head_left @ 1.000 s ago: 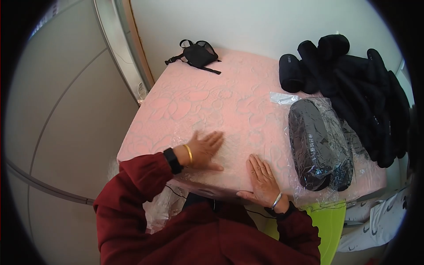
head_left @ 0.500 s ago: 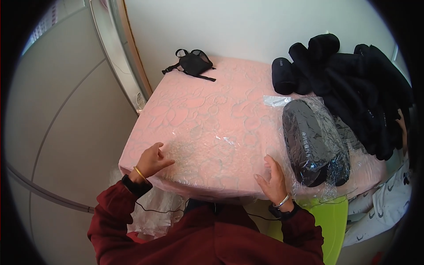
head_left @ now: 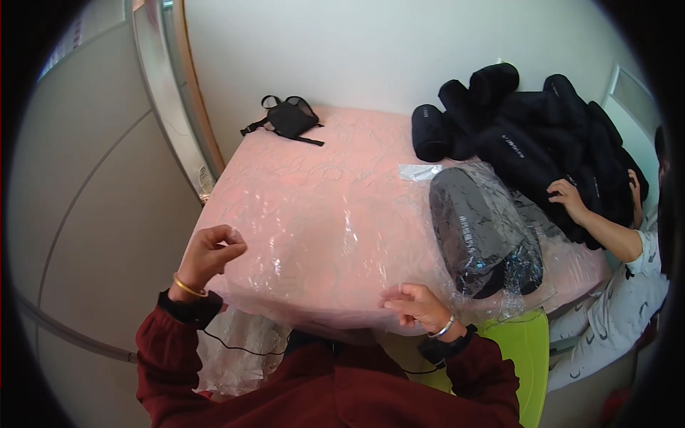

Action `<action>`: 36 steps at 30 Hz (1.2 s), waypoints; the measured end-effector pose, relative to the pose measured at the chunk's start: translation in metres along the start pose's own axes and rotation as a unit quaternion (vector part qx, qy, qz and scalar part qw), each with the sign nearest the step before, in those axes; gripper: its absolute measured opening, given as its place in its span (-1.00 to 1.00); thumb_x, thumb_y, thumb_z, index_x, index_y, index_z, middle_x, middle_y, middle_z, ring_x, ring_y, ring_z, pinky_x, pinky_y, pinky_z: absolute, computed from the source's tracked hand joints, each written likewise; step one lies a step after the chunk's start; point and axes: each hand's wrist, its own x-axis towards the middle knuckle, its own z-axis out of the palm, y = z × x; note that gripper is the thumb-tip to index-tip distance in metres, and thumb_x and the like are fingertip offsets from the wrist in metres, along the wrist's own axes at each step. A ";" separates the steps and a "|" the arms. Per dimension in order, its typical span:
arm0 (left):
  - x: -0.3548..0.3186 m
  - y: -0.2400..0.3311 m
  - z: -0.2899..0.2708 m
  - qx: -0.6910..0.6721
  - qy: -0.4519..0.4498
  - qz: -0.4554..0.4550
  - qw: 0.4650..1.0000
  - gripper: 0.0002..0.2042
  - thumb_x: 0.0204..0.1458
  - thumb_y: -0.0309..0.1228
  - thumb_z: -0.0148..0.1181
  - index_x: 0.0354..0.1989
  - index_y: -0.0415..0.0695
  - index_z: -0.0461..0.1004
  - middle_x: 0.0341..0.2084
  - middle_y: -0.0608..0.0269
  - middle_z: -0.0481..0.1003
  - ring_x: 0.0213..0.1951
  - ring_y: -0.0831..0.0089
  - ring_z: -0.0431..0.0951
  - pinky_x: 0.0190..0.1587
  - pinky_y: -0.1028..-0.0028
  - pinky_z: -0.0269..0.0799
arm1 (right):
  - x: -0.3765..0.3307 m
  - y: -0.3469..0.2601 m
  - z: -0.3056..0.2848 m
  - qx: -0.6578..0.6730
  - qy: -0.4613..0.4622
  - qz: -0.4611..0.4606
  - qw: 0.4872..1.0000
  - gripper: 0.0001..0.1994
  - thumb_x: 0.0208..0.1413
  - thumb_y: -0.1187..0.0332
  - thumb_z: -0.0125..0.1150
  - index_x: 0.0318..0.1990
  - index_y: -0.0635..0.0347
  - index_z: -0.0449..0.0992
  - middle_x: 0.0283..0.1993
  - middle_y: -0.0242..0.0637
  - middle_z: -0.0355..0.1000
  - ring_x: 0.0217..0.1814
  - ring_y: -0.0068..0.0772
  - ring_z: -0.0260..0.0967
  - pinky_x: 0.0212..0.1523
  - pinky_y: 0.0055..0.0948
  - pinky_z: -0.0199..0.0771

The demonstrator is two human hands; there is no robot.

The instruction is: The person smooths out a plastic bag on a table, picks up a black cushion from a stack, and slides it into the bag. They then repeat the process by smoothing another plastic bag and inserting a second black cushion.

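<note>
A large clear plastic bag [head_left: 307,260] spreads over the front of the pink-covered table [head_left: 364,135], wrinkled and glinting. My left hand [head_left: 212,257] pinches it near the table's left edge, thumb against fingertips. At the front edge, my right hand [head_left: 421,308] is closed on the bag's near right part, with the film bunching at its fingertips. Just right of that hand lies a pack of dark grey and black rolls [head_left: 467,228] wrapped in clear plastic. A small silvery packet [head_left: 419,172] sits behind the pack.
Several black cylindrical rolls [head_left: 524,146] are heaped at the back right. Another person's hand [head_left: 567,200] rests on the heap. A black mesh pouch with straps [head_left: 291,120] lies at the back left. A green chair [head_left: 517,357] stands at the front right.
My left hand has moved left and closed into a pinch. My right hand has shifted left and closed on the bag, which now looks spread wider. The other person's arm has reached over the rolls.
</note>
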 end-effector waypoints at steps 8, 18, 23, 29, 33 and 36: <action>0.002 0.076 -0.027 0.019 0.059 0.172 0.983 -0.95 0.16 -0.48 0.21 -0.31 -0.16 0.49 -0.46 0.34 0.58 -0.70 0.80 0.26 -0.71 0.72 0.05 | 0.005 -0.077 0.009 0.052 -0.119 -0.063 0.990 -0.72 0.34 0.28 0.01 0.03 0.28 0.47 -0.01 -0.21 0.53 -0.31 -0.43 0.58 -0.41 -0.58 0.55; -0.025 0.133 0.015 -0.070 0.195 0.501 0.840 -0.92 0.18 -0.51 0.16 -0.22 -0.24 0.52 -0.24 0.14 0.59 -0.22 0.50 0.56 0.02 0.44 0.44 | -0.027 -0.157 0.006 -0.099 0.119 -0.614 0.774 -0.87 0.22 0.47 0.14 -0.13 0.29 0.51 0.07 -0.14 0.46 0.15 -0.30 0.43 0.18 -0.29 0.42; -0.048 0.134 0.023 -0.149 0.072 0.565 0.809 -0.94 0.12 -0.58 0.17 -0.27 -0.28 0.51 -0.07 0.07 0.53 -0.03 0.39 0.50 0.16 0.38 0.33 | -0.031 -0.152 -0.007 -0.165 0.124 -0.693 0.691 -0.90 0.12 0.57 0.18 -0.20 0.29 0.51 0.21 -0.07 0.35 0.20 -0.20 0.37 0.20 -0.27 0.38; -0.039 0.060 0.025 -0.024 0.048 0.412 0.909 -0.91 0.01 -0.71 0.19 -0.35 -0.28 0.48 -0.02 0.11 0.49 0.04 0.40 0.46 0.13 0.41 0.32 | -0.018 -0.087 -0.020 -0.145 0.115 -0.539 0.822 -0.90 0.21 0.44 0.15 -0.20 0.26 0.53 0.30 -0.07 0.24 0.29 -0.20 0.28 0.27 -0.26 0.28; -0.017 -0.005 0.035 0.045 0.037 0.334 0.941 -0.87 -0.01 -0.72 0.20 -0.33 -0.24 0.47 -0.02 0.13 0.50 0.02 0.39 0.48 0.09 0.42 0.36 | 0.013 -0.052 -0.034 -0.150 0.147 -0.465 0.860 -0.83 0.18 0.55 0.11 -0.10 0.28 0.54 0.28 -0.10 0.27 0.20 -0.27 0.38 0.18 -0.36 0.38; -0.001 -0.049 0.044 0.119 0.017 0.314 0.942 -0.86 0.00 -0.72 0.19 -0.32 -0.22 0.46 -0.01 0.11 0.50 0.01 0.38 0.48 0.08 0.42 0.37 | 0.028 -0.022 -0.054 -0.162 0.163 -0.411 0.882 -0.79 0.18 0.57 0.11 -0.04 0.31 0.53 0.28 -0.14 0.26 0.14 -0.33 0.42 0.14 -0.42 0.41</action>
